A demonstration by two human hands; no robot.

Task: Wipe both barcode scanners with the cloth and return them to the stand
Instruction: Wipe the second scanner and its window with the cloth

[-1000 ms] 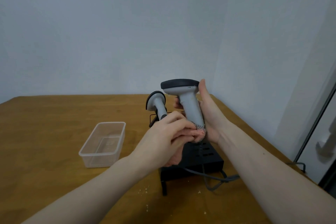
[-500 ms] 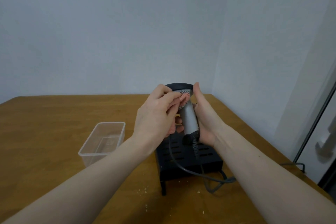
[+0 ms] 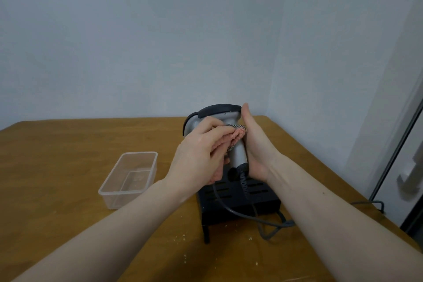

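Clear plastic container (image 3: 128,179) sits on the wooden table (image 3: 57,167), left of the hands, well in from the left edge, nothing visible inside it.

Left hand (image 3: 198,155) raised above the table middle. Fingers curled round a bunched cloth (image 3: 235,135), pink with a checked patch showing, pressing it against the upper handle of the held scanner (image 3: 231,130). More pink cloth shows under the palm.

Held scanner upright, grey body, dark cap on top, clear of the stand and above it. Its coiled cable (image 3: 245,186) hangs from the base of the handle and runs down over the stand towards the near right of the table.

Second scanner (image 3: 191,121) just behind the left hand's fingers; only a grey-and-dark edge of its head shows. How it sits in the stand cannot be told, the hand covers it.

Black stand (image 3: 238,201), slotted top, on the table right of centre, below both hands.

Right hand (image 3: 255,146) wraps the held scanner's handle from the right side, thumb straight up beside the head, the other fingers hidden behind the handle. Firm hold.

Pale crumbs (image 3: 180,237) scattered on the table near the front edge, in front of the stand.
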